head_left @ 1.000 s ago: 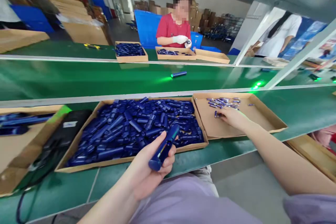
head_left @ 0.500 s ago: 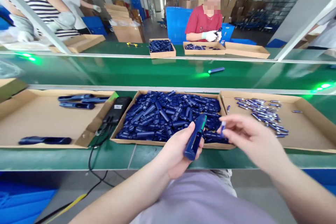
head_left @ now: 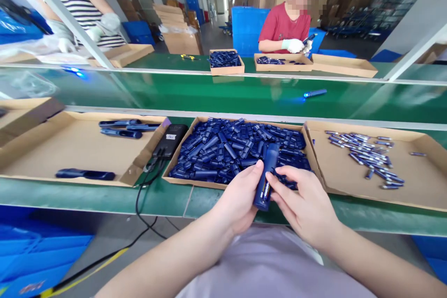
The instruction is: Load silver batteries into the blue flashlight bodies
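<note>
My left hand [head_left: 240, 193] is closed around a dark blue tube-shaped housing [head_left: 272, 156], held tilted over the front of the middle box. Lying in the housing's open slot is a small battery [head_left: 266, 191] with white lettering. My right hand [head_left: 302, 200] has its fingertips pressed on the battery and the housing's side; part of the slot is hidden behind them. Right behind my hands, a cardboard box [head_left: 199, 181] holds a heap of dark blue plastic parts [head_left: 216, 149]. To the right, another cardboard box [head_left: 419, 181] has many small blue-and-silver batteries [head_left: 370, 153] strewn in it.
At left stands a cardboard box [head_left: 87, 149] with several blue housings [head_left: 85, 174]. A black power bank [head_left: 170, 142] with cables sits between boxes. Behind runs a green belt [head_left: 209, 93] carrying a lit blue tube [head_left: 316, 93]. Across it, a person in red [head_left: 286, 23] works with gloved hands.
My right hand has moved left with the battery, which now lies in the housing's slot. The tube on the belt has shifted right in view, its light turning from green to blue.
</note>
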The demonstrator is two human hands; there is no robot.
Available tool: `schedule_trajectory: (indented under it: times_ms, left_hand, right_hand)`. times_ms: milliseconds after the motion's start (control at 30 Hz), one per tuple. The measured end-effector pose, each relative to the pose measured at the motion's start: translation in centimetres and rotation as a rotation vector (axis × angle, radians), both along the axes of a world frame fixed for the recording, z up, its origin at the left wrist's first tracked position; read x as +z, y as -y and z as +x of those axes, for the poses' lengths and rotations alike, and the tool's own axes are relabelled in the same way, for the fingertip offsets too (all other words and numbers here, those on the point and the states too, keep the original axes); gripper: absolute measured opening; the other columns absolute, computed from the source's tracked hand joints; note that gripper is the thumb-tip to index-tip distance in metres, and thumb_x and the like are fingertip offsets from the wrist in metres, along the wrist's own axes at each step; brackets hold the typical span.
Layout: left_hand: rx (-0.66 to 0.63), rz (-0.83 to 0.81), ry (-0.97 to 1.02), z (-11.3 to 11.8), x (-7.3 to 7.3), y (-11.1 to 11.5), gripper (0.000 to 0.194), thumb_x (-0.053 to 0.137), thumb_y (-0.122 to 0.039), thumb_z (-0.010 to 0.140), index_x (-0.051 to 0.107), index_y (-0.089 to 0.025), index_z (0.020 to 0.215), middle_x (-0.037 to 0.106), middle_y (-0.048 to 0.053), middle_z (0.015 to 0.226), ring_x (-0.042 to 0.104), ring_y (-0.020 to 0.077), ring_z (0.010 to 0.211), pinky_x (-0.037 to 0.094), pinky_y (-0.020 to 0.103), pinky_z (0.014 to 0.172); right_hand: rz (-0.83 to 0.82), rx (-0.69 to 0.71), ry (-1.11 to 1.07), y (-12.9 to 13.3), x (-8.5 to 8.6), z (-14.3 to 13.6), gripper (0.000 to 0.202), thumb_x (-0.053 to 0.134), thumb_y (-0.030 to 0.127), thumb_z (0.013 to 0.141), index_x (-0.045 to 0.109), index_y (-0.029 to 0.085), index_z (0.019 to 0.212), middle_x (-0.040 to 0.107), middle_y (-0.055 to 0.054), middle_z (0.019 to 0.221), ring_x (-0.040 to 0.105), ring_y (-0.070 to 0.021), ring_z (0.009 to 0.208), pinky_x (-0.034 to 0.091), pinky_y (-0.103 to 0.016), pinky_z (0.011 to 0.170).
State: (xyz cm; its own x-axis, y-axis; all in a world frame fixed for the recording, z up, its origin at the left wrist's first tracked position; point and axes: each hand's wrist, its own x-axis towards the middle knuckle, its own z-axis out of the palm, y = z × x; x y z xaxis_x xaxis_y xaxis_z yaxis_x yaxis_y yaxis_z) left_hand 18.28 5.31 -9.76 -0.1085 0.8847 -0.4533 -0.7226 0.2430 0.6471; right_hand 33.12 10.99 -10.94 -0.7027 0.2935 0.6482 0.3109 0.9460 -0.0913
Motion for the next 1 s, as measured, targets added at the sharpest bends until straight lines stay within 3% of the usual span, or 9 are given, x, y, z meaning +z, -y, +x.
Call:
schedule_trajectory:
  times_ms: [200,333,433,500,633,733,833,1000]
  left_hand:
    - [0.008,-0.023,-0.019,-1.3,-0.1,0.4,0.031,0.053,-0.039,0.094,0.064,-0.011,0.094,0.061,0.006,0.08,0.052,0.0104,0.062,0.044,0.022,0.058]
    - [-0.017,-0.06,-0.158,-2.5,0.8,0.6,0.031,0.049,-0.038,0.095,0.062,-0.01,0.094,0.064,0.009,0.089,0.053,0.0105,0.063,0.042,0.022,0.055]
    - [-0.025,-0.01,-0.231,-2.8,1.2,0.8,0.016,0.055,-0.026,0.091,0.059,-0.011,0.093,0.064,0.008,0.092,0.05,0.0084,0.062,0.038,0.02,0.053]
    - [-0.025,0.022,-0.259,-2.7,1.3,0.9,0.014,0.055,-0.025,0.091,0.057,-0.013,0.097,0.063,0.006,0.091,0.047,0.0069,0.059,0.034,0.019,0.051]
    - [-0.041,0.06,-0.306,-2.5,1.2,1.0,0.014,0.055,-0.023,0.09,0.055,-0.013,0.099,0.063,0.005,0.092,0.044,0.0055,0.058,0.032,0.018,0.05]
    - [-0.056,0.079,-0.281,-2.6,1.4,1.2,0.013,0.054,-0.023,0.091,0.055,-0.012,0.097,0.062,0.006,0.094,0.044,0.0044,0.057,0.031,0.018,0.05]
    - [-0.073,0.101,-0.21,-2.8,1.6,1.3,0.014,0.052,-0.024,0.092,0.057,-0.012,0.098,0.061,0.007,0.098,0.048,0.0059,0.061,0.035,0.019,0.052]
    - [-0.082,0.109,-0.182,-2.7,1.6,1.4,0.013,0.048,-0.018,0.091,0.058,-0.012,0.098,0.06,0.006,0.097,0.048,0.0067,0.061,0.036,0.02,0.053]
  right_hand:
    - [-0.051,0.111,0.054,-1.1,0.8,0.4,0.031,0.05,0.023,0.097,0.061,0.022,0.126,0.056,-0.011,0.13,0.054,-0.0241,0.115,0.049,-0.042,0.094]
    - [-0.174,-0.2,-0.033,-6.2,1.9,2.2,0.025,0.048,0.027,0.097,0.063,0.022,0.117,0.062,-0.011,0.109,0.061,-0.0228,0.101,0.051,-0.039,0.088]
    - [-0.295,-0.166,0.25,-9.9,1.1,2.6,0.022,0.046,0.027,0.097,0.066,0.02,0.096,0.065,-0.008,0.1,0.062,-0.0219,0.093,0.052,-0.036,0.085]
    - [-0.34,-0.091,0.4,-10.9,0.0,2.0,0.022,0.047,0.027,0.097,0.066,0.019,0.095,0.065,-0.008,0.101,0.062,-0.0214,0.094,0.051,-0.036,0.086]
    - [-0.406,-0.125,0.417,-10.2,-2.1,-0.7,0.027,0.052,0.033,0.095,0.064,0.015,0.112,0.062,-0.013,0.112,0.057,-0.0263,0.106,0.046,-0.041,0.096]
    - [-0.457,-0.178,0.414,-9.5,-3.2,-2.5,0.022,0.063,0.033,0.087,0.068,0.012,0.092,0.061,-0.014,0.095,0.057,-0.0301,0.096,0.046,-0.046,0.09]
    - [-0.564,-0.187,0.373,-9.6,-4.0,-3.4,0.012,0.068,0.026,0.081,0.064,0.014,0.079,0.057,-0.01,0.088,0.056,-0.0259,0.087,0.047,-0.041,0.084]
    - [-0.878,-0.2,0.203,-10.0,-4.4,-3.3,0.012,0.065,0.025,0.076,0.06,0.016,0.082,0.058,-0.005,0.082,0.056,-0.018,0.071,0.047,-0.034,0.07]
